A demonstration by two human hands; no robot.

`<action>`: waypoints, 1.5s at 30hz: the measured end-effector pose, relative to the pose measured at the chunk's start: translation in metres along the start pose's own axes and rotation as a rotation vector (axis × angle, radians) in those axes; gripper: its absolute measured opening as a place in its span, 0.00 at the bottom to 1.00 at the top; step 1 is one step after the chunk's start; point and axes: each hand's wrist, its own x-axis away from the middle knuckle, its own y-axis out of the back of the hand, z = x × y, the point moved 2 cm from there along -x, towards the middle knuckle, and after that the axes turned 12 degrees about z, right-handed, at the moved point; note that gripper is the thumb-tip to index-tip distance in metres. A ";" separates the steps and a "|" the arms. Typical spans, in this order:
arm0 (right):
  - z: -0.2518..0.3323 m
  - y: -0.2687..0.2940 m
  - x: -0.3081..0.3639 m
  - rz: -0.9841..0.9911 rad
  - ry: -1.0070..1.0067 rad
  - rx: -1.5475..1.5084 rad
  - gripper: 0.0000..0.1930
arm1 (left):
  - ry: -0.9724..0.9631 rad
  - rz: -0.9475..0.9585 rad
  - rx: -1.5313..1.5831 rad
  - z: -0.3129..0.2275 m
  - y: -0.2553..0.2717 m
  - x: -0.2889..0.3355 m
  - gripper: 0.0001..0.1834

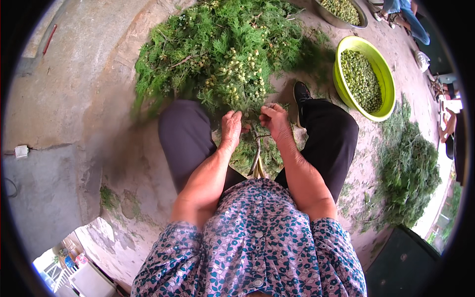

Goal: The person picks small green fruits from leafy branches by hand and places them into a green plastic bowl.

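A leafy evergreen branch with clusters of pale green cones (242,74) lies between and beyond my hands, at the near edge of a large green heap. My left hand (231,127) is closed at the near end of this branch, its fingers pressed together among the foliage. Just to the right, my right hand (275,120) is curled shut close to the same sprigs; whatever it pinches is hidden by the fingers. Below and between the hands, a bare forked stem (258,154) runs down toward my lap.
A yellow-green basin (388,94) full of small green cones stands to the right, with a metal basin (363,21) of cones behind it. The large heap of evergreen branches (198,39) lies ahead. More greenery (410,168) lies at the right. Other people sit at the far right.
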 end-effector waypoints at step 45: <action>0.007 -0.012 0.015 0.063 -0.060 -0.209 0.06 | 0.103 0.095 0.281 -0.008 -0.001 -0.001 0.05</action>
